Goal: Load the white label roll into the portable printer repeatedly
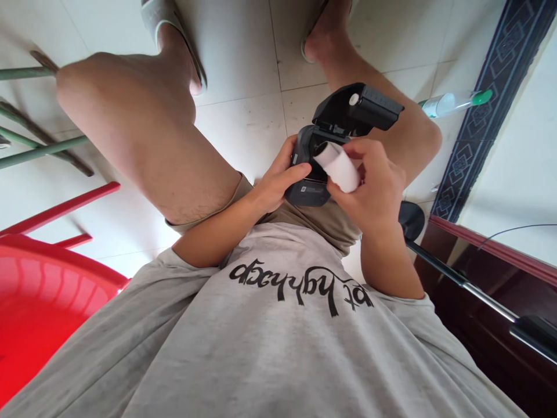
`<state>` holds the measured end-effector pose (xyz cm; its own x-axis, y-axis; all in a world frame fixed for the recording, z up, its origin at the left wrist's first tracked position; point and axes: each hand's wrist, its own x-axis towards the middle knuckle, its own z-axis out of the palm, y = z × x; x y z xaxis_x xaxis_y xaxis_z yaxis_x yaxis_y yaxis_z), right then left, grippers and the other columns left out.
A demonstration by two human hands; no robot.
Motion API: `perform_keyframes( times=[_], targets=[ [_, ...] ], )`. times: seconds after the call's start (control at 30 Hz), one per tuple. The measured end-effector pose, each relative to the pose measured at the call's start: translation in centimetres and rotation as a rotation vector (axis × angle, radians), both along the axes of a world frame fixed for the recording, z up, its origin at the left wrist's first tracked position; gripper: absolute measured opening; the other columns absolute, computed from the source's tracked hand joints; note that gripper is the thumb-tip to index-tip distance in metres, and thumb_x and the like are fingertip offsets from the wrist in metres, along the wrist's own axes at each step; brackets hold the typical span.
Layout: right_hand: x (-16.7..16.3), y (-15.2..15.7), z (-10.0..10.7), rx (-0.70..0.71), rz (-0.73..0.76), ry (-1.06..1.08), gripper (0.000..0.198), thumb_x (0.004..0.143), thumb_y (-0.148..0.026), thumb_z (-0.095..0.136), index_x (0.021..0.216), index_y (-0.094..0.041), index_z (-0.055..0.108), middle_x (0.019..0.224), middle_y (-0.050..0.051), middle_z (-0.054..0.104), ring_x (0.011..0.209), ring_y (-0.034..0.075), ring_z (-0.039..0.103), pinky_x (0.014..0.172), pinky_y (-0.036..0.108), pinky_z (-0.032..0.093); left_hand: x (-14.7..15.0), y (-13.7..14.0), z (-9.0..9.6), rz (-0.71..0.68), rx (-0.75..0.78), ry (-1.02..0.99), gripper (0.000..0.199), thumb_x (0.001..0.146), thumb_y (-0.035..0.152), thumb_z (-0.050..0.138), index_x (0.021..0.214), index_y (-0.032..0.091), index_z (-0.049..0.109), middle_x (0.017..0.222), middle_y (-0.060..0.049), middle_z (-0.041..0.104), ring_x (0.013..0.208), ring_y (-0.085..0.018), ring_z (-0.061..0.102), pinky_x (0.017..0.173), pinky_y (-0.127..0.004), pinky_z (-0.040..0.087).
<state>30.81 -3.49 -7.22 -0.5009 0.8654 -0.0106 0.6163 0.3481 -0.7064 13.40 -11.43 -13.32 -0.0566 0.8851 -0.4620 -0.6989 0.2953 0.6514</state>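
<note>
My left hand (285, 177) grips the side of a black label printer (310, 194), its thumb lying over the near edge. The printer's lid (348, 107) is swung up, and a small white round part shows on it. Between the thumb and fingers of my right hand (376, 180) is a white paper roll (342, 167), tilted, with its dark hollow core facing the printer. The roll is just over the printer's open compartment; whether it touches the inside cannot be made out. Part of the compartment is hidden behind the roll.
A clear plastic bottle (448, 104) with a green cap lies by the patterned floor border (500, 75) at the right. A red plastic chair (47, 290) stands at the left, near green metal legs (43, 152). A black and silver pole (465, 284) runs along the right.
</note>
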Motion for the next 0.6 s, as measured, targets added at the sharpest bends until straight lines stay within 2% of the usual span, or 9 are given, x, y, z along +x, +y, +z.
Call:
perform_keyframes(
  times=[0.07,0.13,0.23,0.3,0.4,0.47,0.53,0.6],
  targets=[
    [1.3,-0.1,-0.2,-0.071,-0.024,0.088,0.058,0.098,-0.065,0.07,0.13,-0.017,0.065,0.12,0.005,0.069,0.087,-0.002,0.052,0.078,0.014,0.043,0.2,0.1,0.2,0.006,-0.02,-0.047,0.081,0.076,0.076,0.091,0.135,0.031,0.059,0.132,-0.004,0.073,0.122,-0.025,0.074,0.097,-0.035,0.063],
    [2.5,-0.3,-1.0,-0.164,-0.025,0.18,0.073,0.107,-0.077,0.047,0.14,-0.014,0.057,0.114,0.007,0.068,0.083,-0.003,0.051,0.076,0.011,0.047,0.2,0.1,0.4,0.009,-0.044,-0.063,0.082,0.074,0.078,0.091,0.134,0.032,0.059,0.13,-0.004,0.075,0.12,-0.026,0.077,0.092,-0.036,0.065],
    [3.8,-0.7,-2.7,-0.283,-0.004,0.28,0.084,0.112,-0.077,0.027,0.147,-0.005,0.052,0.099,0.006,0.064,0.075,-0.006,0.046,0.07,0.005,0.044,0.1,0.1,0.7,0.005,-0.06,-0.062,0.081,0.076,0.079,0.088,0.135,0.032,0.058,0.126,-0.004,0.076,0.116,-0.027,0.08,0.089,-0.039,0.067],
    [4.1,-1.0,-3.3,-0.315,0.003,0.31,0.078,0.114,-0.071,0.029,0.147,-0.005,0.051,0.099,0.006,0.064,0.075,-0.007,0.049,0.069,0.004,0.045,0.1,0.2,0.9,0.007,-0.064,-0.064,0.08,0.076,0.079,0.087,0.134,0.032,0.058,0.124,-0.004,0.076,0.113,-0.028,0.081,0.088,-0.04,0.067],
    [4.0,-1.3,-3.2,-0.263,-0.007,0.309,0.055,0.115,-0.06,0.036,0.148,-0.017,0.047,0.123,0.006,0.067,0.079,-0.006,0.06,0.071,0.007,0.052,0.1,0.2,1.1,0.017,-0.077,-0.058,0.08,0.076,0.079,0.087,0.133,0.031,0.059,0.122,-0.005,0.076,0.117,-0.029,0.08,0.092,-0.042,0.067],
    [3.8,-1.3,-2.7,-0.171,-0.007,0.271,0.047,0.111,-0.057,0.05,0.143,-0.023,0.051,0.133,0.006,0.066,0.095,-0.002,0.069,0.083,0.013,0.061,0.1,0.2,1.2,0.016,-0.082,-0.047,0.081,0.076,0.08,0.086,0.134,0.031,0.059,0.122,-0.005,0.075,0.123,-0.031,0.079,0.097,-0.044,0.067],
    [3.6,-1.2,-2.4,-0.065,0.001,0.212,0.05,0.103,-0.057,0.065,0.139,-0.023,0.058,0.132,0.006,0.068,0.113,0.004,0.073,0.1,0.022,0.065,0.1,0.2,1.1,0.013,-0.082,-0.033,0.081,0.076,0.082,0.085,0.134,0.031,0.06,0.124,-0.004,0.075,0.126,-0.031,0.078,0.099,-0.043,0.067],
    [3.2,-1.0,-2.4,0.024,0.008,0.147,0.057,0.097,-0.06,0.074,0.137,-0.021,0.061,0.128,0.007,0.071,0.126,0.01,0.072,0.115,0.032,0.064,0.0,0.1,1.0,0.013,-0.079,-0.03,0.08,0.075,0.08,0.087,0.132,0.031,0.06,0.126,-0.004,0.076,0.124,-0.029,0.077,0.097,-0.04,0.066]
  ],
)
